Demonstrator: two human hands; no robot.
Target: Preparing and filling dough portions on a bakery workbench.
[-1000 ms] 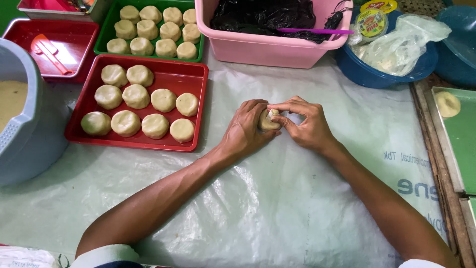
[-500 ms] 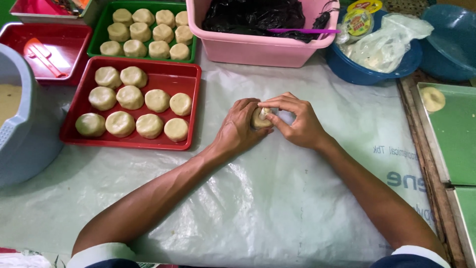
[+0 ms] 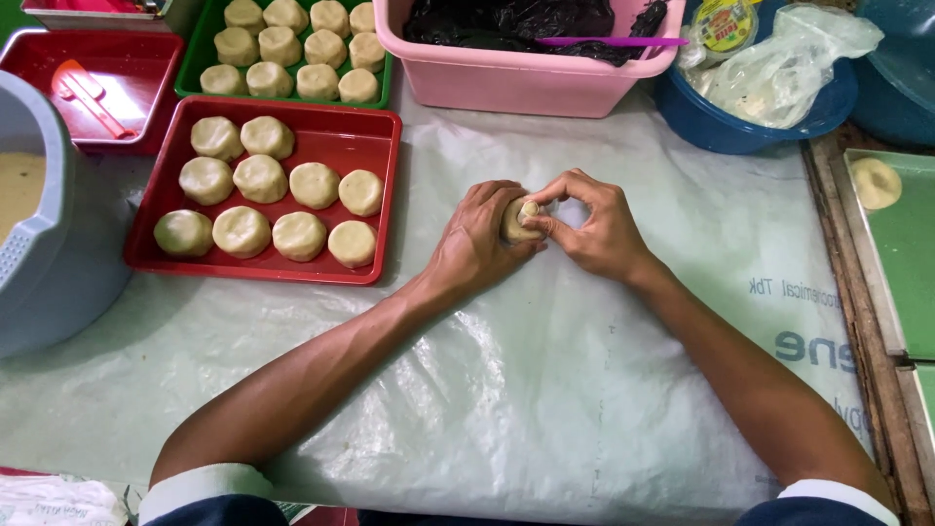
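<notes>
A: Far left, grey bucket (image 3: 39, 244) w/ pale batter inside, sitting on the desk (image 3: 545, 390), which is covered in clear plastic sheet.

B: Behind it, a red tray (image 3: 146, 73) w/ a red scraper (image 3: 88, 95) lying in it. Next along?

A: Bigger red tray (image 3: 385, 195) nearer the person, ten round flattened dough pieces (image 3: 242, 231) in rows, touching or just beside each other. Behind that, green tray (image 3: 190, 58) w/ more of the same, top edge cut off by the frame.

B: And centre?

A: Here's the action. Left hand (image 3: 477, 244) curled around a dough ball (image 3: 516, 222), cupping it from the left & below. Right hand (image 3: 599, 229) touching the same ball, thumb & forefinger pinched in on its top, other fingers arched over. Both hands closed on it, just above the desk, approx mid-sheet.

B: Beyond the hands?

A: Pink tub (image 3: 526, 83) w/ black plastic bag stuff in it, purple stick across the rim. Right of that, blue bowl (image 3: 750, 127) holding crumpled clear bags.

B: Far right?

A: Green sheet tray (image 3: 906, 263) at the desk edge, one round dough piece (image 3: 875, 182) lying on it, well apart from the hands.
</notes>
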